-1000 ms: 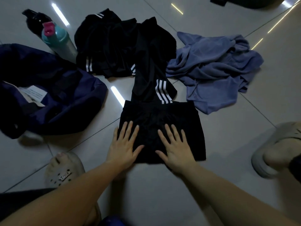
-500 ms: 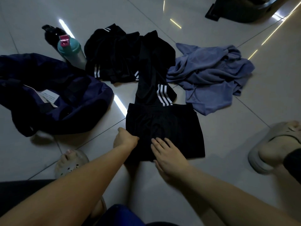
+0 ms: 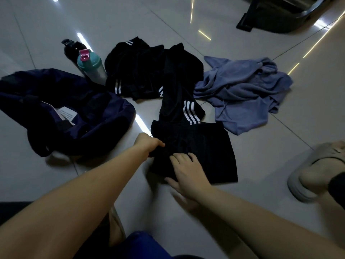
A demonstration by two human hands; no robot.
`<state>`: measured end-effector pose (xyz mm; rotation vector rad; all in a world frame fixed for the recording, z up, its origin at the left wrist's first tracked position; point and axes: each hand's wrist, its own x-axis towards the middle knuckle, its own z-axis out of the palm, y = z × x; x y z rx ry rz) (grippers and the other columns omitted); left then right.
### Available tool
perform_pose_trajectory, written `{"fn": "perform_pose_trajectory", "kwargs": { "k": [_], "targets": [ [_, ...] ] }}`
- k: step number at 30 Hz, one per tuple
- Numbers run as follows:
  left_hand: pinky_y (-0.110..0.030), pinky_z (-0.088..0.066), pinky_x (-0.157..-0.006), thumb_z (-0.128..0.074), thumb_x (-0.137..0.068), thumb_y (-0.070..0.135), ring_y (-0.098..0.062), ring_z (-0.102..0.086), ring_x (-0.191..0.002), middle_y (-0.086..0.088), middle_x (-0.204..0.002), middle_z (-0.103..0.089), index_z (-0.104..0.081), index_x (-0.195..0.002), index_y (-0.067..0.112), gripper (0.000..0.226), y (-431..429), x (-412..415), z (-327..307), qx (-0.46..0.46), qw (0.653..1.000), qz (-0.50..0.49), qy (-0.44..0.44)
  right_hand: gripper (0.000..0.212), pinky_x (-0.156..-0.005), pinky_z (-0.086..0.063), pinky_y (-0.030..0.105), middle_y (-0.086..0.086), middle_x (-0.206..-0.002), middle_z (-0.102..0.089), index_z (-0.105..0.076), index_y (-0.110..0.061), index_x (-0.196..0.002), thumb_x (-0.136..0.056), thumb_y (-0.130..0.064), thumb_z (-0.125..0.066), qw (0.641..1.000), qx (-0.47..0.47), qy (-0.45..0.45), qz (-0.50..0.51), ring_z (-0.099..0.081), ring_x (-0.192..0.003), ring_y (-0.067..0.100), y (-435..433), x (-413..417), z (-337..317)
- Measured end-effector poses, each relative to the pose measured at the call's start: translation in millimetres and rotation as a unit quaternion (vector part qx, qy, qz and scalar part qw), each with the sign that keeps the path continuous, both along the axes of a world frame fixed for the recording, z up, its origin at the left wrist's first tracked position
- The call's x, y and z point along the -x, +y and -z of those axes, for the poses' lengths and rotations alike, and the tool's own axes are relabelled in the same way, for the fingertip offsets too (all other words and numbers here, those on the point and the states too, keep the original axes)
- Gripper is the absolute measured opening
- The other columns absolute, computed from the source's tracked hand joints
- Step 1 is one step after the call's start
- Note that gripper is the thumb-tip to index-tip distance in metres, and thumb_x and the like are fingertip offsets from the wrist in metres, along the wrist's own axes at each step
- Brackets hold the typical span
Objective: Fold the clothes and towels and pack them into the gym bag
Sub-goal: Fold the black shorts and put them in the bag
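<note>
A folded black garment [image 3: 207, 152] lies on the tiled floor in front of me. My left hand [image 3: 147, 144] grips its left edge with curled fingers. My right hand [image 3: 186, 171] rests on the garment's near part, fingers spread and slightly bent. A black piece with white stripes [image 3: 179, 98] stretches away from the folded garment. Behind it lies a black striped heap [image 3: 134, 71], and a crumpled blue-grey cloth [image 3: 246, 94] lies to the right. The navy gym bag [image 3: 61, 111] sits slumped on the left.
A teal bottle with a pink cap [image 3: 91, 68] and a black bottle [image 3: 70, 49] stand behind the bag. A foot in a grey slipper [image 3: 317, 171] is at the right. A dark object [image 3: 280, 14] sits at the far top right.
Both hands lay flat on the folded garment a second ago. The left hand has moved to the garment's left edge and gripped it; the right has slid nearer the front edge.
</note>
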<state>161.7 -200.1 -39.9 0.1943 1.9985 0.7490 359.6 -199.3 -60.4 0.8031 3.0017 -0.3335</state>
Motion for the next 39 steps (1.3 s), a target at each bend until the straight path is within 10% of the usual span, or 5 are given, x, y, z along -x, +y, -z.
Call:
{"fn": "perform_pose_trajectory", "kwargs": {
  "k": [10,18,30,39],
  "targets": [
    [-0.03,-0.05,-0.061,-0.08,-0.084,0.022,-0.02,-0.067,-0.084,-0.004,-0.099,-0.07,-0.067,-0.101,0.008,0.025,23,-21,-34,0.045,0.988,0.055,-0.14,0.055,-0.086,-0.05,0.043,-0.001,-0.102,-0.067,-0.055,-0.02,-0.104,-0.077,-0.067,-0.065,0.912,0.214,0.068,0.343,-0.065,-0.099,0.026,7,33,-25],
    [-0.028,-0.046,-0.069,-0.084,-0.079,0.029,-0.015,-0.061,-0.087,0.002,-0.094,-0.069,-0.073,-0.097,0.015,0.025,40,-26,-37,0.076,0.975,0.123,-0.17,0.073,-0.075,-0.051,0.037,-0.005,-0.093,-0.066,-0.062,-0.022,-0.094,-0.064,-0.088,-0.052,0.886,0.24,0.061,0.393,-0.064,-0.088,0.02,24,25,-36],
    [-0.029,-0.05,-0.064,-0.082,-0.081,0.038,-0.018,-0.064,-0.079,-0.003,-0.083,-0.067,-0.067,-0.094,0.013,0.032,50,-28,-35,0.067,0.974,0.065,-0.205,0.024,-0.055,-0.044,0.026,-0.007,-0.052,-0.056,-0.059,-0.019,-0.061,-0.08,-0.014,-0.073,0.807,0.46,0.112,0.353,-0.056,-0.054,0.014,63,2,-35],
    [-0.029,-0.052,-0.05,-0.075,-0.081,0.006,-0.026,-0.067,-0.08,-0.014,-0.095,-0.068,-0.06,-0.092,0.008,0.019,87,-48,-32,-0.121,0.985,-0.082,-0.09,0.016,-0.051,-0.044,0.023,-0.002,-0.06,-0.057,-0.061,-0.014,-0.075,-0.086,-0.005,-0.068,0.791,0.535,0.047,0.294,-0.057,-0.053,0.012,97,-49,-54]
  ]
}}
